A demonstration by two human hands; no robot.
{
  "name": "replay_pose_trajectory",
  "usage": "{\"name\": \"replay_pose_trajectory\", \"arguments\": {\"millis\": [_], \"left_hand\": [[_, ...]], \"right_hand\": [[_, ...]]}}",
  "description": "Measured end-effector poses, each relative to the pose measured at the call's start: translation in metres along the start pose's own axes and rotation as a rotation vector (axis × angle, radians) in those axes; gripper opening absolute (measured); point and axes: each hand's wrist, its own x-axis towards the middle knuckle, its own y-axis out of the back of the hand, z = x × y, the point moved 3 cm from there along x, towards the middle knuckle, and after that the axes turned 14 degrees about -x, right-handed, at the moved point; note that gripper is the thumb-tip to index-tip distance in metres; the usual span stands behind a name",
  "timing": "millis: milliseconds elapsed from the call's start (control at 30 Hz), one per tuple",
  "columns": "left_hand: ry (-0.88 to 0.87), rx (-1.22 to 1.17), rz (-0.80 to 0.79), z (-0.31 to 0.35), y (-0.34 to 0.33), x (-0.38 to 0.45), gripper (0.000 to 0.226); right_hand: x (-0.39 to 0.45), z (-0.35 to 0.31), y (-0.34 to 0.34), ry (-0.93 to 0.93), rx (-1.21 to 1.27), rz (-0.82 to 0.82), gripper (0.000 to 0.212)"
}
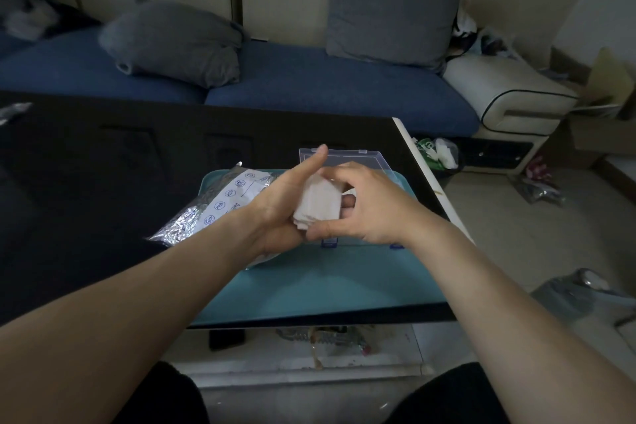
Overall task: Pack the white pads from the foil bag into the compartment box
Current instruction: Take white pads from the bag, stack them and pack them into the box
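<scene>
Several white pads [318, 205], stacked, sit between my fingers: left hand [282, 213] cradles them, thumb up; right hand [361, 208] pinches their edges. Soft, light, likely slippery; I'd grip the flat faces. Compartment box [344, 157] lies beyond my fingertips, I think open.

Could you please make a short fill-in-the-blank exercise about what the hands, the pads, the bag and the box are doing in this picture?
1. Both hands hold a stack of white pads above the ____ mat.
2. The foil bag lies to the ____ of the left hand.
3. The clear compartment box is partly hidden ____ the right hand.
4. The left hand's ____ points up.

Missing words: teal; left; behind; thumb
</scene>
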Motion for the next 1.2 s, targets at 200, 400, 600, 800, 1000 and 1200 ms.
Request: {"name": "replay_pose_trajectory", "arguments": {"millis": [200, 400, 600, 800, 1000, 1200], "left_hand": [[-0.006, 0.032, -0.020, 0.000, 0.001, 0.000, 0.036], [-0.001, 0.044, -0.021, 0.001, 0.005, 0.004, 0.072], [-0.012, -0.015, 0.046, -0.001, 0.000, 0.005, 0.076], [-0.041, 0.021, 0.082, -0.002, 0.005, 0.006, 0.070], [-0.035, 0.105, 0.023, -0.001, -0.001, 0.001, 0.065], [0.013, 0.294, -0.041, -0.004, 0.016, -0.003, 0.034]], "right_hand": [[-0.003, 0.012, 0.014, -0.054, 0.009, 0.107, 0.079], [-0.005, 0.005, 0.010, -0.003, -0.013, 0.087, 0.086], [-0.004, 0.001, 0.009, -0.019, -0.062, 0.114, 0.079], [-0.005, -0.001, 0.006, -0.032, -0.160, 0.071, 0.096], [-0.005, -0.005, 0.010, -0.040, -0.218, 0.119, 0.071], [-0.010, 0.003, 0.008, -0.117, -0.262, -0.013, 0.075]]}}
